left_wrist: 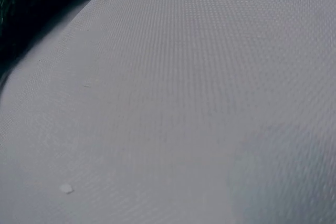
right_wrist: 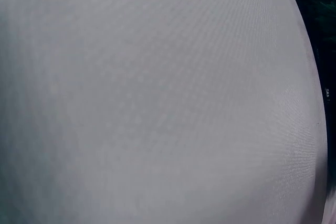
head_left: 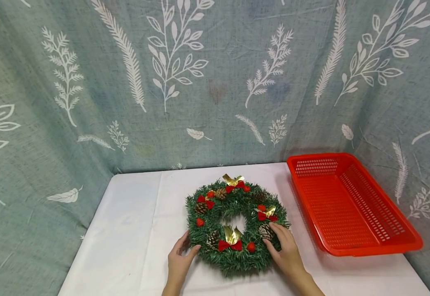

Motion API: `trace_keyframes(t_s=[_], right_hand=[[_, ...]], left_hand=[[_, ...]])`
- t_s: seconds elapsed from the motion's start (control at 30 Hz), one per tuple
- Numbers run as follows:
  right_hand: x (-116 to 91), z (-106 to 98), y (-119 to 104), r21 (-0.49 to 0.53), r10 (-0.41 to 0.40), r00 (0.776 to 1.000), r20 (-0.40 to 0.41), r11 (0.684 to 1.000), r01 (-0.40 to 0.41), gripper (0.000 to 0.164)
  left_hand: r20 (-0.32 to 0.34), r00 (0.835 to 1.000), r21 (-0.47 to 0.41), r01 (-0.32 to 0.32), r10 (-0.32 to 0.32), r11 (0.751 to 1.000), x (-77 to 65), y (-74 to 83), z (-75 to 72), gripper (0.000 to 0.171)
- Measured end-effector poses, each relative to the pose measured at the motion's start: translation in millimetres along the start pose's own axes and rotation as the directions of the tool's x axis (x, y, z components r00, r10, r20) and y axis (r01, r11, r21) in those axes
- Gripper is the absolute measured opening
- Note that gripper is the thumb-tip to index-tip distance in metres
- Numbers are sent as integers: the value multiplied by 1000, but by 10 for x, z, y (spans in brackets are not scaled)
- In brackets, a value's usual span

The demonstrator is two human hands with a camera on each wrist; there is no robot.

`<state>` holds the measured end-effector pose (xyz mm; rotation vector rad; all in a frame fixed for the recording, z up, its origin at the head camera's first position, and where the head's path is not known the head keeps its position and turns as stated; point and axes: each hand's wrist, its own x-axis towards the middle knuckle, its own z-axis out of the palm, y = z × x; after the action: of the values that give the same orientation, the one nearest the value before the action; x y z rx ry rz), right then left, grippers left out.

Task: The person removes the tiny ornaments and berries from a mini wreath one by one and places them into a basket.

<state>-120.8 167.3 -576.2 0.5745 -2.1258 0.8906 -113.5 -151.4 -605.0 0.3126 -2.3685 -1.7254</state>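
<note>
The wreath (head_left: 245, 261) lies on the table (head_left: 126, 238), and the step in hand looks like steadying it: the left hand (head_left: 179, 261) touches its near-left edge, the right hand (head_left: 287, 250) straddles a cone (head_left: 265, 232), both loosely spread, neither visibly gripping. Any next move probably calls for even, gentle contact from both sides.

I see a round, bushy green wreath (head_left: 249, 232) lying flat on a white surface (head_left: 126, 238), its middle an open hole. Around its ring I make out red bows (head_left: 229, 246) with gold leaves (head_left: 232, 235), brown pine cones (head_left: 212, 240) and small red ornaments (head_left: 250, 247), all facing up.
</note>
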Motion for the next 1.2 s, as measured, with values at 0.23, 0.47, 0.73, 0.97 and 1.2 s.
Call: trace_keyframes(t_s=[0.23,0.47,0.73,0.97,1.2], right_hand=[[2,-10,-22,52,57,998,8,997,-57,46],[33,0,-30,79,21,998,-52,997,-17,47],[65,-1,-28,110,9,996,-85,994,0,47],[95,7,-35,112,15,994,-109,994,-3,50],[101,4,-52,119,-5,993,-118,993,19,50]], left_hand=[[-22,996,-17,-81,81,997,-26,1,-1,58],[-10,984,-11,-177,176,984,-45,7,-1,62],[28,986,66,-165,164,984,-55,11,5,71],[32,984,99,-177,174,979,-143,326,-39,69],[-10,967,39,-253,254,967,-156,357,-45,67]])
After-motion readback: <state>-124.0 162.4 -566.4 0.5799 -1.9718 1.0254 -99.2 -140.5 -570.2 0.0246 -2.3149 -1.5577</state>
